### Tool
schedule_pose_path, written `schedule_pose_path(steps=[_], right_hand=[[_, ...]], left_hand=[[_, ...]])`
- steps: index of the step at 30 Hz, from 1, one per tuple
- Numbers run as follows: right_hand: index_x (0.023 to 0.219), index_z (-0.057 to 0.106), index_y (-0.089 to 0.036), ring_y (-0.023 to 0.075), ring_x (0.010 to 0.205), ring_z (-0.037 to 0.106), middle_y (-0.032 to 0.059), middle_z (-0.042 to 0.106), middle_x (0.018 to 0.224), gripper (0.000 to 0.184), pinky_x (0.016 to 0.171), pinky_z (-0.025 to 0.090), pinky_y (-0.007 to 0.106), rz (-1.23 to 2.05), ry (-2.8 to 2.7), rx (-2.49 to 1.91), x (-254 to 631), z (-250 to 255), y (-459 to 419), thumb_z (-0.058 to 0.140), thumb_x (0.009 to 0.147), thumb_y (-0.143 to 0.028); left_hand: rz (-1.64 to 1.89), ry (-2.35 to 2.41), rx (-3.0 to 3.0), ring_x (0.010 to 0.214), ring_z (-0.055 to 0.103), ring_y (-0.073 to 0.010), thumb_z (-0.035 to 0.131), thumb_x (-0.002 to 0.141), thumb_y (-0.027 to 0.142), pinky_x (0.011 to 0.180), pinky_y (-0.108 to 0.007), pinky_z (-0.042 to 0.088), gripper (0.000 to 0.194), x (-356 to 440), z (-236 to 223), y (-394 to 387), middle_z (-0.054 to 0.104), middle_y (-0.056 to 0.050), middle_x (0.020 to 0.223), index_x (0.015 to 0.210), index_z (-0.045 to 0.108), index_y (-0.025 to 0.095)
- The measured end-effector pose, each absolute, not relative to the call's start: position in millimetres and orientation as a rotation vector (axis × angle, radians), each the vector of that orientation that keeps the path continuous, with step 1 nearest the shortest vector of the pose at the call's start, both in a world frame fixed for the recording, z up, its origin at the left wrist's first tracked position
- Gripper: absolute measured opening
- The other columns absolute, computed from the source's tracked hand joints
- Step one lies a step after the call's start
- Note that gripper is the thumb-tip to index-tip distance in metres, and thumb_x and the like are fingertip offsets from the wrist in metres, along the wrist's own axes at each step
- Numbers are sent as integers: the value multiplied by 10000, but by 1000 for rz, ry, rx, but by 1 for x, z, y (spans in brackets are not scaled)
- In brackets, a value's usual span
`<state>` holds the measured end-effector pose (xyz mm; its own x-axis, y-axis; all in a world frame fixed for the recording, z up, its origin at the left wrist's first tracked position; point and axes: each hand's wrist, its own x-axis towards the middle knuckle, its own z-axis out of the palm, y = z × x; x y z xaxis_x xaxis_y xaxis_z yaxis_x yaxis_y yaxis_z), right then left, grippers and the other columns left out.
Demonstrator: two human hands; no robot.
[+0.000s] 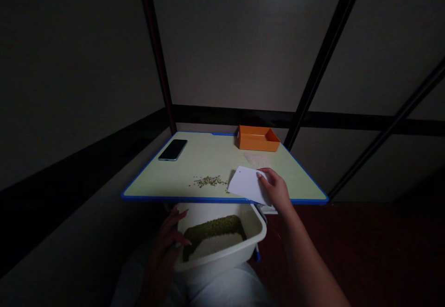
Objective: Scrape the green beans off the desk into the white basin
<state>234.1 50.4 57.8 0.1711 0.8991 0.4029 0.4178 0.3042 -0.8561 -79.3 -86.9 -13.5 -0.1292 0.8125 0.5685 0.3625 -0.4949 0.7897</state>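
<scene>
Item: one white card (245, 184), which we pinched between thumb and fingers of our right hand (274, 189), over the front edge of the table (208, 154), just beside a scatter of green grains (210, 181). Item: one white tub (255, 228), above our lap (225, 286), holding more green grains (217, 227); our left hand (167, 240) was at its left rim, fingers spread, whether gripping we could not tell. Item: one orange tray (257, 144), far right, with clear plastic (257, 159) before it. Item: one dark-screened phone (173, 150), which lay far left.
</scene>
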Motion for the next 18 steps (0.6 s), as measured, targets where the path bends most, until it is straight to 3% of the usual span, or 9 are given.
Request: schedule_pose_path(steps=[18], right_hand=[[942, 676, -201, 247, 803, 636, 74, 737, 881, 337, 738, 474, 341, 468, -1436, -1366, 229, 52, 53, 522, 836, -482]], left_hand=[[1663, 1259, 1788, 1429, 374, -318, 530, 874, 360, 1174, -557, 282, 221, -77, -10, -89, 623, -62, 1349, 743, 665, 245]])
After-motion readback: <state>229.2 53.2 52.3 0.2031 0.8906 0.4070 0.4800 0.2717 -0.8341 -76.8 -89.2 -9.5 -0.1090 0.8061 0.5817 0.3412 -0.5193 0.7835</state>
